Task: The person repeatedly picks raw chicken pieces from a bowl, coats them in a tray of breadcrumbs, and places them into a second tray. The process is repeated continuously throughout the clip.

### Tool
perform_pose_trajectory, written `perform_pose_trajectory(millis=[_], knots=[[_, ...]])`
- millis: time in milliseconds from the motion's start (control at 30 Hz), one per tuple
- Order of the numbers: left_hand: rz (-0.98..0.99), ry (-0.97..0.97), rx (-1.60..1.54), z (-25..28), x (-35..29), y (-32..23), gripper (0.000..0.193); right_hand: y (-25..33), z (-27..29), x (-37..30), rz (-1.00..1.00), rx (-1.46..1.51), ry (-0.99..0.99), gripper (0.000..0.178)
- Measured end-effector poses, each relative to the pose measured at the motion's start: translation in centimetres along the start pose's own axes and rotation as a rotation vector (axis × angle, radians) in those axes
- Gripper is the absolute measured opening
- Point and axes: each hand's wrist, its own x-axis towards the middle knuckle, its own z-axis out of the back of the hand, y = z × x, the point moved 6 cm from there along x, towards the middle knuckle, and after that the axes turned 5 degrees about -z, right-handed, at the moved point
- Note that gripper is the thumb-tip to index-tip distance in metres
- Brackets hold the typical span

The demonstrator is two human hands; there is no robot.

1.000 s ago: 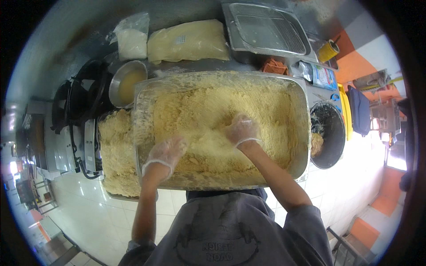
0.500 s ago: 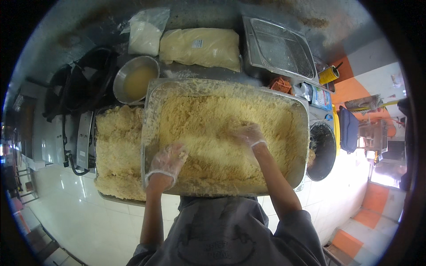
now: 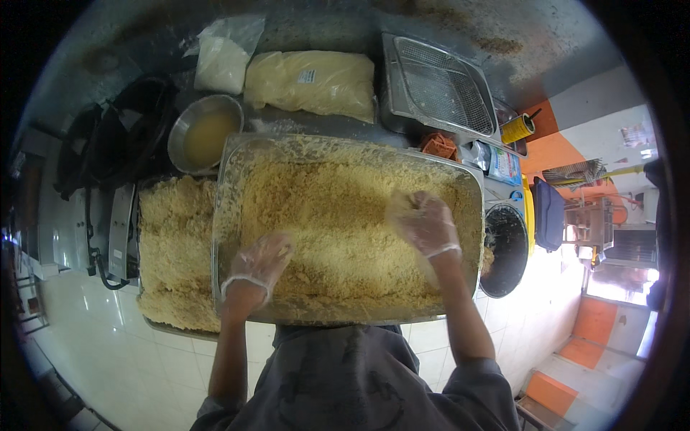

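Observation:
A large metal pan (image 3: 471, 284) in front of me holds a loose bed of pale yellow, crumbly breading flour (image 3: 338, 244). Both my hands wear clear plastic gloves. My left hand (image 3: 257, 266) is at the pan's left side, low over the flour, its fingers extended and pointing inward. Toward the right side, my right hand (image 3: 427, 224) is raised slightly above the bed. Its fingers curl around some flour, and the fingertips are dusted and a little blurred.
Left of the pan is a tray of clumpy, coated pieces (image 3: 176, 251). Behind are a metal bowl of yellowish liquid (image 3: 207, 140), a bag of white powder (image 3: 221, 65), a large yellowish bag (image 3: 309, 82) and a wire basket (image 3: 445, 82). A dark bucket (image 3: 505, 251) stands right.
My right hand has moved right and lifted from the flour, its fingers now curled. My left hand stays near the pan's left side. The whole view has shifted slightly.

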Motion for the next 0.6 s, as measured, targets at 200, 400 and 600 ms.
perform_pose_trajectory(millis=[200, 400, 600], knots=[[0.165, 0.362, -0.164, -3.6, 3.8, 2.3, 0.037, 2.4, -1.6, -2.4, -0.322, 0.154, 0.245, 0.049], [0.638, 0.589, -0.338, -8.4, 5.9, -2.0, 0.051, -2.0, -6.9, -6.4, -0.515, -0.193, 0.526, 0.036], [0.363, 0.823, -0.465, -9.2, 8.6, -6.7, 0.067, -4.2, -14.0, -5.7, -0.206, 0.131, 0.622, 0.045]])
